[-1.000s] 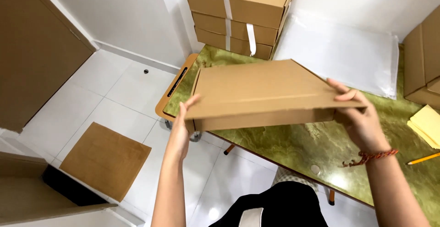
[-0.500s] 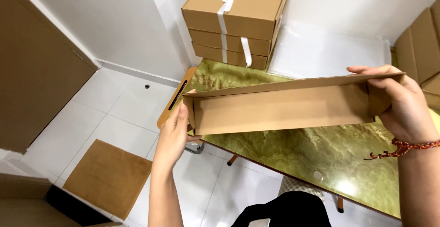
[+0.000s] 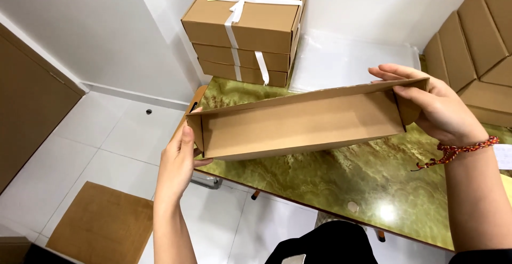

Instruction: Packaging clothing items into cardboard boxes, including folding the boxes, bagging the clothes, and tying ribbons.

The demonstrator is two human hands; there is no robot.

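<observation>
both my forearms are bare up to the picture's edge, no sleeves showing on either one. my left hand point(image 3: 178, 160) wears nothing: no ring, no watch, no band. my right hand point(image 3: 434, 109) is bare too, but round that wrist sits a thin braided bracelet point(image 3: 463, 149) of red cord flecked with darker thread, and a loose knotted tail of it hangs off the inner side. low in the view there is dark, black clothing point(image 3: 333, 245) on my body.

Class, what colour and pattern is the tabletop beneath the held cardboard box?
Glossy green marbled tabletop, seen best in the head view.
</observation>
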